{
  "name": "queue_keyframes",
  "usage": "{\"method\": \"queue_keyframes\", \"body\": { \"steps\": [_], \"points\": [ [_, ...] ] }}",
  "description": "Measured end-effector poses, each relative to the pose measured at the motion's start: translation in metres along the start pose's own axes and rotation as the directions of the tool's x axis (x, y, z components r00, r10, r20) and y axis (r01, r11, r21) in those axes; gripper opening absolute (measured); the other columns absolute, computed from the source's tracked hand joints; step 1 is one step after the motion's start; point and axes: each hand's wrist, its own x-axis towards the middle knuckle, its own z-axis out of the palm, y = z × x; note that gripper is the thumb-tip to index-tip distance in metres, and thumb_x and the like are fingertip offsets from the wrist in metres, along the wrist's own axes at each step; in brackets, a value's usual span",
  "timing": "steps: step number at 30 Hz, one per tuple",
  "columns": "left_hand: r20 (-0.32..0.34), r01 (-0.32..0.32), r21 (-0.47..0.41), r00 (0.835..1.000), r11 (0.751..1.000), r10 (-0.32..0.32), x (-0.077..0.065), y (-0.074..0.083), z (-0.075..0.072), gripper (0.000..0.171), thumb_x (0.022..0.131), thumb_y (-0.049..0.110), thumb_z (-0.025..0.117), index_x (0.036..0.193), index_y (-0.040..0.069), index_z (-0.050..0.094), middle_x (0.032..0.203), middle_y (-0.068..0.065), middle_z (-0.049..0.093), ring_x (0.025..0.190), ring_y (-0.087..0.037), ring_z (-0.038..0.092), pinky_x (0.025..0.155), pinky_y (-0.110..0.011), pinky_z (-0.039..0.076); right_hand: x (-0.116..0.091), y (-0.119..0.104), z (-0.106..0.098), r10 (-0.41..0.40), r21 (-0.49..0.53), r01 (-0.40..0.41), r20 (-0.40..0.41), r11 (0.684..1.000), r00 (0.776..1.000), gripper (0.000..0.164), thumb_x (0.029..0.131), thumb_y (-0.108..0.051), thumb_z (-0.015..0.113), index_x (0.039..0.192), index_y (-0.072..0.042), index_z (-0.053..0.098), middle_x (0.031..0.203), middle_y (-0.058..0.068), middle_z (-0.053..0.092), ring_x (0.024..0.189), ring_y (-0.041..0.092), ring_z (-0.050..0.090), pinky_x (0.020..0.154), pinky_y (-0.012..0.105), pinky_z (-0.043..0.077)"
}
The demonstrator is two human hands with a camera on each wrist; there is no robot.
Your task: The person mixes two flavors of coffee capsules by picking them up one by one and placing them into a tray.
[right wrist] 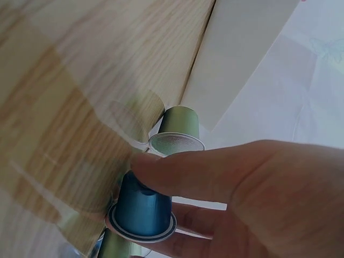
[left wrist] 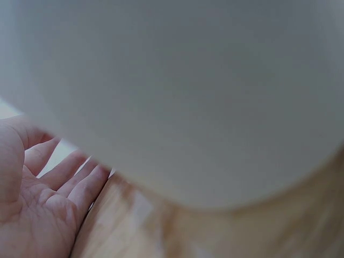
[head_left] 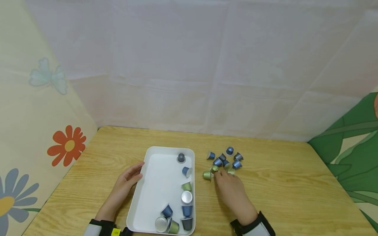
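Pale backdrop (head_left: 177,65) rises behind a wood-grain table (head_left: 283,183), where a white tray (head_left: 159,183) lies left of a loose capsule cluster (head_left: 218,162), left hand (head_left: 127,179) relaxed and uncurled at the tray's left side, right hand (head_left: 231,190) closed in a pinch on one blue capsule (right wrist: 144,209) at the cluster's near edge.

The worktop (head_left: 295,183) has a wood-grained, yellow-brown surface with a rounded corner at its eleven o'clock. A white tray (head_left: 159,183) lies flat at nine o'clock of the middle, its long sides running from six towards twelve. At the tray's two o'clock, well apart from its rim, loose capsules form a cluster on the bare wood: a navy capsule (head_left: 229,150) at the cluster's one o'clock, a grey-blue capsule (head_left: 238,156) at two, a bright blue capsule (head_left: 237,164) at three, a green capsule (head_left: 207,175) at eight.
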Motion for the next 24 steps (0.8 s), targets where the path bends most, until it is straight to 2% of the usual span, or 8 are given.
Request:
{"method": "queue_keyframes", "body": {
  "steps": [8,16,24],
  "points": [
    [0.001,0.005,0.006,1.000,1.000,-0.005,0.0001,0.0001,-0.0002,0.049,0.099,0.015,0.061,0.144,0.002,0.048,0.150,-0.015,0.044,0.135,-0.030,0.042,0.094,-0.017,0.045,-0.0010,0.0007,0.0004,-0.009,0.031,0.009,-0.001,0.999,1.000,0.024,0.081,0.009,0.071,0.104,0.003,0.066,0.095,0.018,0.064,0.076,0.030,0.064,0.066,0.044,0.055],
    [0.000,0.010,0.006,1.000,1.000,-0.010,0.0000,0.0006,0.0000,0.048,0.099,0.014,0.060,0.145,0.002,0.047,0.150,-0.015,0.044,0.135,-0.030,0.042,0.094,-0.017,0.045,-0.0021,-0.0005,0.0009,-0.070,0.019,0.072,-0.066,0.997,0.995,0.026,0.076,0.013,0.071,0.099,0.002,0.065,0.087,0.016,0.062,0.067,0.027,0.060,0.056,0.041,0.052],
    [-0.003,0.024,0.009,1.000,1.000,-0.024,0.0003,0.0012,0.0001,0.049,0.099,0.015,0.060,0.145,0.003,0.047,0.150,-0.014,0.044,0.136,-0.029,0.041,0.094,-0.016,0.044,-0.0025,-0.0058,-0.0037,-0.067,0.054,0.072,-0.079,0.996,0.995,0.022,0.079,0.010,0.071,0.098,0.002,0.065,0.085,0.016,0.061,0.065,0.027,0.059,0.057,0.041,0.052]
  ]
}}
